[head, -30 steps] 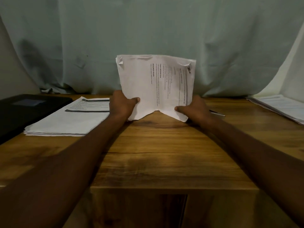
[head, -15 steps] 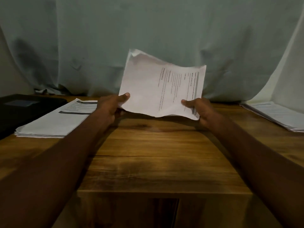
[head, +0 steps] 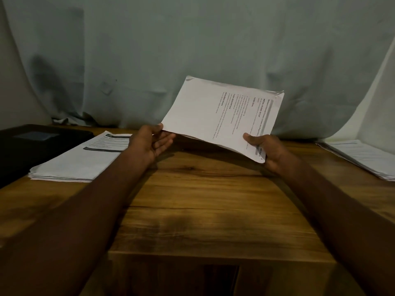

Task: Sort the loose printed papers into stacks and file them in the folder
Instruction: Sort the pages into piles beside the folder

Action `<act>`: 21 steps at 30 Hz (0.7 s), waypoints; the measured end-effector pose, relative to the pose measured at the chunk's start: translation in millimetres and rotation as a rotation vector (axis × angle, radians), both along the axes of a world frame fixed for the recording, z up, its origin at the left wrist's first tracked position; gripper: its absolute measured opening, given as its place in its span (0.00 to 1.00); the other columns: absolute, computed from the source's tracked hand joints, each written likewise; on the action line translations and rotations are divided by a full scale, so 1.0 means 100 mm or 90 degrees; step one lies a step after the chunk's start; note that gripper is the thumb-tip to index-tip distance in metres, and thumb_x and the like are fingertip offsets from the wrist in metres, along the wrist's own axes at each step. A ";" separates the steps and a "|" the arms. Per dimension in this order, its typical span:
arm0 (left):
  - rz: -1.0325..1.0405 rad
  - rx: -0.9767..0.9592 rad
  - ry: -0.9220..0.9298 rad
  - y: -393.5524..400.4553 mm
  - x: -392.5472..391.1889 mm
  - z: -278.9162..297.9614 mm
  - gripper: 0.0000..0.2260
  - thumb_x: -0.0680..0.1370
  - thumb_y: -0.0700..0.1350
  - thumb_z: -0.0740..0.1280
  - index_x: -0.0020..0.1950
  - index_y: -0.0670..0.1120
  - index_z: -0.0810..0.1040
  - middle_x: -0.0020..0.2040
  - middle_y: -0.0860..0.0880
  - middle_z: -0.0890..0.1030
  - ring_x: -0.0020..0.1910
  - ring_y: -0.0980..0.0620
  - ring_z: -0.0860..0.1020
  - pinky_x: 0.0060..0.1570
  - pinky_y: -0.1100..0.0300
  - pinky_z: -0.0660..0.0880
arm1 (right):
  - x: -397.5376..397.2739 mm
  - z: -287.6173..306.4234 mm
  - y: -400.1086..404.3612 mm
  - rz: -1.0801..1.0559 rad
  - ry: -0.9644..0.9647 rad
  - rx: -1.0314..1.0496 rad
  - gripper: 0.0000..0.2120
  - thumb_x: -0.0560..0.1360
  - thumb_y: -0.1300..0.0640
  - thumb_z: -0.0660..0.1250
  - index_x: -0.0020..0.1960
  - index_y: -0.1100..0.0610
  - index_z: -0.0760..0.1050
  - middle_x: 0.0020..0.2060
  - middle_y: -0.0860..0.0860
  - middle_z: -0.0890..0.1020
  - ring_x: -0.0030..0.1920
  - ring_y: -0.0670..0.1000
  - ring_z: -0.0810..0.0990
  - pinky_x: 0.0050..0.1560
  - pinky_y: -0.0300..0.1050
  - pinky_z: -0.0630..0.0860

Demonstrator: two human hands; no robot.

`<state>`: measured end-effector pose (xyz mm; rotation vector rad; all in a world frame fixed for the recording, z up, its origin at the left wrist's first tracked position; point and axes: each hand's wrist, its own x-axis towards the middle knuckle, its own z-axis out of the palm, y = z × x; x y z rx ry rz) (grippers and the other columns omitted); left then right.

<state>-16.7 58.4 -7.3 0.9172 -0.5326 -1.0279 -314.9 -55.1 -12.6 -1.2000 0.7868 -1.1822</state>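
I hold a thin bunch of white printed papers up over the brown wooden table. My left hand and right hand pinch its near corners. I am sorting; next it should go on a matching stack.

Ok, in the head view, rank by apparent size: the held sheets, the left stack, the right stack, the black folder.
1. Held sheets, nearest the camera.
2. Left stack and black folder: look alike, folder partly cropped, unranked.
3. Right stack, cut off by the frame.

Dim, warm light w/ soft shadows on table; wide-angle bend at edges.
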 end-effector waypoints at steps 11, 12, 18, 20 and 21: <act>0.052 -0.058 0.029 -0.09 -0.01 0.05 0.09 0.86 0.43 0.62 0.53 0.38 0.75 0.36 0.42 0.86 0.36 0.47 0.87 0.38 0.56 0.85 | -0.09 -0.01 0.00 -0.009 -0.021 0.019 0.18 0.78 0.66 0.70 0.66 0.56 0.78 0.58 0.56 0.85 0.53 0.56 0.86 0.44 0.49 0.86; 0.045 -0.067 0.016 -0.10 -0.02 0.05 0.11 0.84 0.46 0.66 0.54 0.38 0.76 0.38 0.42 0.86 0.38 0.46 0.87 0.38 0.55 0.85 | -0.09 -0.01 0.00 -0.011 -0.019 0.015 0.17 0.78 0.66 0.71 0.65 0.56 0.78 0.58 0.56 0.85 0.53 0.56 0.86 0.44 0.49 0.86; 0.107 -0.035 -0.108 -0.07 -0.06 0.04 0.08 0.76 0.38 0.76 0.53 0.38 0.82 0.49 0.42 0.85 0.38 0.50 0.87 0.47 0.56 0.84 | -0.06 0.01 0.01 -0.003 -0.040 -0.010 0.19 0.78 0.66 0.71 0.67 0.55 0.77 0.57 0.54 0.86 0.53 0.55 0.87 0.46 0.51 0.86; 0.129 -0.041 -0.095 -0.06 -0.05 0.05 0.04 0.77 0.34 0.74 0.51 0.37 0.82 0.50 0.40 0.85 0.42 0.48 0.87 0.48 0.56 0.84 | -0.05 0.01 0.02 -0.002 -0.037 -0.007 0.20 0.78 0.66 0.71 0.68 0.56 0.76 0.58 0.55 0.86 0.54 0.56 0.86 0.47 0.52 0.86; 0.133 -0.047 -0.090 -0.06 -0.05 0.05 0.04 0.77 0.33 0.73 0.51 0.36 0.82 0.51 0.39 0.85 0.44 0.46 0.87 0.48 0.56 0.84 | -0.06 0.01 0.02 -0.004 -0.036 -0.003 0.21 0.78 0.65 0.71 0.69 0.57 0.76 0.59 0.56 0.85 0.55 0.57 0.86 0.48 0.52 0.86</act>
